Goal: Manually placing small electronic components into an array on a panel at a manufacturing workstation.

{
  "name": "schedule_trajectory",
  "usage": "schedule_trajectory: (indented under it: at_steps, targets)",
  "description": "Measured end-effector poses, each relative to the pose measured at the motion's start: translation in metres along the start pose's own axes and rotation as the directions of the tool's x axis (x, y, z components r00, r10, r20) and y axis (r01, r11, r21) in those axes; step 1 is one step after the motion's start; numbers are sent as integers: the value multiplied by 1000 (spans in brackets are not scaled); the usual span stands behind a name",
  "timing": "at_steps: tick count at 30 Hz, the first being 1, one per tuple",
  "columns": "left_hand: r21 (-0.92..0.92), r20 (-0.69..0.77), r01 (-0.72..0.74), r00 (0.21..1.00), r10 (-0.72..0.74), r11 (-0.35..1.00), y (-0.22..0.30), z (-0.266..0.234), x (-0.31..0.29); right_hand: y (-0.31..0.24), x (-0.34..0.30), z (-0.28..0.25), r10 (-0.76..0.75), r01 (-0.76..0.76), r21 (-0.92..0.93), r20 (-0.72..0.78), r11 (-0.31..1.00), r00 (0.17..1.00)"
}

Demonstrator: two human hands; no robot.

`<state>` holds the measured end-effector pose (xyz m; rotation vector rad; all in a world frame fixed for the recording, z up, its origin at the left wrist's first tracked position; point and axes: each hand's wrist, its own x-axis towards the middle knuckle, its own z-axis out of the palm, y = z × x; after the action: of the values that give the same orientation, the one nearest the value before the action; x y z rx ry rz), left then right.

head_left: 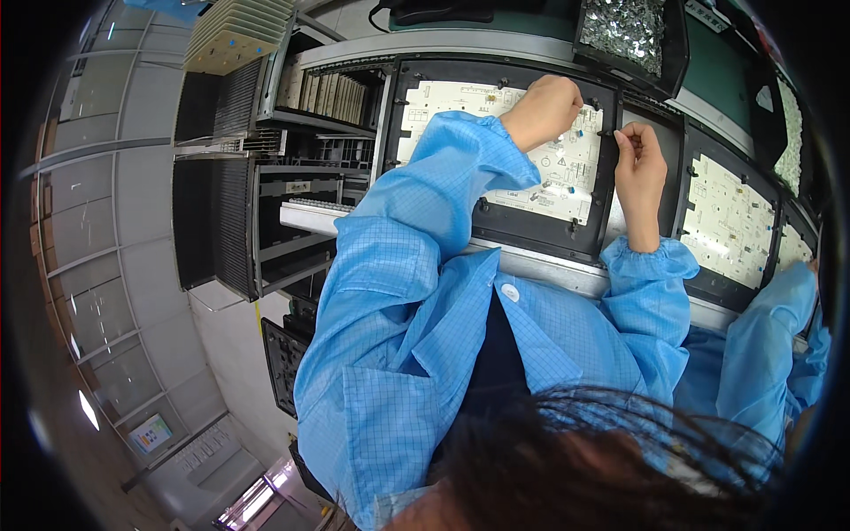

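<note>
A cream-white circuit board (567, 181) with printed markings and a few small blue and brown parts lies in a black carrier frame (522, 221). Over the board's upper right part is my left hand (544, 111), its fingers bent and drawn together, pointing down at the board. What they hold, if anything, is hidden. My right hand (641, 164) hovers by the frame's right edge, thumb and forefinger pinched next to a small black clip (606, 133). Whatever is in that pinch is too small to make out. My left sleeve covers the board's lower left part.
A second board (730, 217) in its carrier sits to the right, near a co-worker's blue sleeve (766, 327). A black bin (624, 40) of small shiny parts stands behind. Slotted racks (328, 93) with upright boards are at the left. A metal rail (558, 265) runs along the front.
</note>
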<state>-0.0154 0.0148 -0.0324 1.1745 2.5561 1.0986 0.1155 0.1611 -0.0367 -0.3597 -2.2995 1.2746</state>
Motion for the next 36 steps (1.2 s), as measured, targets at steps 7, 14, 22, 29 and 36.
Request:
schedule_trajectory:
  at_steps: [7, 14, 22, 29, 36]
  targets:
    - [277, -46, -160, 983, 179, 948, 3, 36, 2, 11, -5, -6, 61, -65, 97, 39, 993, 997]
    - [374, 75, -147, 989, 128, 916, 36, 7, -24, 43, 1, -13, 159, -176, 200, 95, 964, 983]
    - [317, 56, -152, 988, 142, 936, 19, 6, -59, 10, 43, -3, 106, -81, -117, 222, 990, 969]
    - [30, -28, -45, 999, 46, 999, 25, 3, -62, 4, 51, 4, 186, -151, -179, 203, 972, 961]
    - [-203, -7, 147, 988, -151, 968, 38, -24, -67, 5, 58, 12, 197, -136, -286, 197, 949, 960]
